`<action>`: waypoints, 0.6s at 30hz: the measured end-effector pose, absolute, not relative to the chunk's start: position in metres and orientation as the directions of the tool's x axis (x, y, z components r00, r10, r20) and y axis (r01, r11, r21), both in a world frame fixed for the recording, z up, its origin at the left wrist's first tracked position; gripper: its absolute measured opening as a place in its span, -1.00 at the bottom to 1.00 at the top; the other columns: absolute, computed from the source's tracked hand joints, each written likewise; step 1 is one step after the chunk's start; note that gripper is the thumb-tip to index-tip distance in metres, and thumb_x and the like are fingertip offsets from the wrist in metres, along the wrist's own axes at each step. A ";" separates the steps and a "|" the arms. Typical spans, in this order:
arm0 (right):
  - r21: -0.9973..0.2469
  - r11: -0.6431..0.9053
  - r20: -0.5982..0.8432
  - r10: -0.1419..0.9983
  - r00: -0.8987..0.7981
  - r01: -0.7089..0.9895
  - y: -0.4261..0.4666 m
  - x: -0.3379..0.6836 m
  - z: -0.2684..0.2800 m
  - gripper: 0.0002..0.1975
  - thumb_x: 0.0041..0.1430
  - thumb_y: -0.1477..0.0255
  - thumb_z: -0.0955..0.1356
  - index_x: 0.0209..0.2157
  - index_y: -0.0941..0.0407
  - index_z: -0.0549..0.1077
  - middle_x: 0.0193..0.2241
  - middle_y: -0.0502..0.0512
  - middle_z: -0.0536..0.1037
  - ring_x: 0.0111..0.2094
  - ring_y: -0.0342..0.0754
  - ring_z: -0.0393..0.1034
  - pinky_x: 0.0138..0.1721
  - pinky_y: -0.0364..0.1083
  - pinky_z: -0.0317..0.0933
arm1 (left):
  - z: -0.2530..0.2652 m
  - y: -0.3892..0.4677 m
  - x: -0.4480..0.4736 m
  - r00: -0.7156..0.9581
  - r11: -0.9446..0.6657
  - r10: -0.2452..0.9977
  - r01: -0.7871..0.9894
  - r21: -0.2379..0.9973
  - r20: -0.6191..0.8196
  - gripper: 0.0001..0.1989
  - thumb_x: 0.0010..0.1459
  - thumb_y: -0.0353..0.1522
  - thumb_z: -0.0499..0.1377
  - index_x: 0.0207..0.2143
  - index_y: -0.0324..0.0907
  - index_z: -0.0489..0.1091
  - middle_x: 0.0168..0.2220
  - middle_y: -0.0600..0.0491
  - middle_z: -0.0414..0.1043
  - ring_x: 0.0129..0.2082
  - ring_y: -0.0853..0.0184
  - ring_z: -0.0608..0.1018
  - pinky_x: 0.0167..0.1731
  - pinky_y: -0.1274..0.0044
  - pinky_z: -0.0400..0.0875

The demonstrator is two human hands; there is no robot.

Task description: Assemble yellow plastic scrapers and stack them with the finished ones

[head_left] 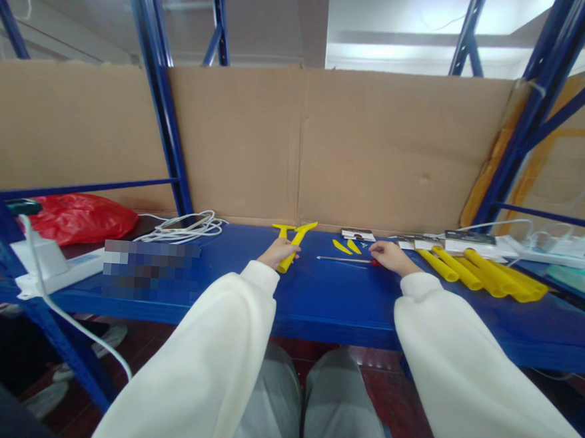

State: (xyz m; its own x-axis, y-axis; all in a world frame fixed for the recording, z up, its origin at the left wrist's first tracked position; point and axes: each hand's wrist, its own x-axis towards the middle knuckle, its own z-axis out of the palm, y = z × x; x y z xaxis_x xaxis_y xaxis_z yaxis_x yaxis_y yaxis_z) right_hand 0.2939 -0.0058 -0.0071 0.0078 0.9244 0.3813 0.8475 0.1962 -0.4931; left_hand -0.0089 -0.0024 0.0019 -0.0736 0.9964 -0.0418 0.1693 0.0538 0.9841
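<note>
My left hand [276, 252] is wrapped round a yellow plastic tube-like piece [298, 239] with an angled, branching top. Behind that hand, a smaller yellow T-shaped part [283, 230] shows. My right hand [388, 257] is over the red handle of a screwdriver [344, 259], whose long shaft points left along the blue surface. Its fingers are pinched together beside some tiny parts [363, 245]; what they hold, if anything, is too small to make out. Two flat yellow pieces [341, 247] lie between the hands, in front of a small card-topped packet [358, 235].
Several yellow tubes [484, 272] lie on the right, with packets [470, 243] behind them. A blue shelf [337, 302] runs across, backed by cardboard [402, 153]. On the left are coiled white cable [192, 226], a red plastic bag [85, 218] and a power strip [68, 273].
</note>
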 end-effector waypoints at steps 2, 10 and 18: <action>-0.473 0.186 0.350 0.937 -0.009 0.861 -0.007 0.294 -0.006 -0.80 0.05 0.63 0.30 -0.43 0.16 0.58 -0.41 0.12 0.66 -0.35 -0.05 0.55 -0.20 -0.17 0.36 | -0.001 0.001 -0.011 -0.121 0.080 0.991 0.154 0.985 -0.062 -0.88 0.01 -0.61 0.24 -0.40 -0.28 0.44 -0.66 0.06 0.36 -0.65 0.34 0.43 -0.56 0.54 0.32; -0.447 0.167 0.309 0.951 -0.023 0.879 -0.011 0.293 -0.003 -0.79 0.04 0.62 0.29 -0.53 0.17 0.54 -0.47 0.12 0.64 -0.39 -0.07 0.53 -0.26 -0.20 0.33 | -0.002 0.006 -0.014 -0.212 0.096 0.974 0.096 0.991 -0.074 -0.85 -0.06 -0.62 0.26 -0.43 -0.25 0.45 -0.65 0.07 0.39 -0.69 0.39 0.40 -0.60 0.57 0.29; -0.489 0.210 0.308 0.949 -0.058 0.847 -0.007 0.298 -0.008 -0.77 0.01 0.63 0.29 -0.59 0.13 0.52 -0.55 0.06 0.60 -0.46 -0.10 0.49 -0.28 -0.20 0.34 | -0.003 0.007 -0.015 -0.233 -0.023 0.972 -0.002 1.000 0.022 -0.73 -0.14 -0.68 0.23 -0.41 -0.19 0.43 -0.64 0.14 0.34 -0.72 0.43 0.36 -0.64 0.60 0.25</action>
State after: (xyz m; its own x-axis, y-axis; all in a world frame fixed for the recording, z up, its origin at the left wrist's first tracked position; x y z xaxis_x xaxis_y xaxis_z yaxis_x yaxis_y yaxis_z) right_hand 0.2979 -0.0068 -0.0076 -0.0579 0.9495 0.3084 0.8468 0.2103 -0.4886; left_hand -0.0146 0.0066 -0.0027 -0.2327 0.9723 0.0220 -0.0016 -0.0230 0.9997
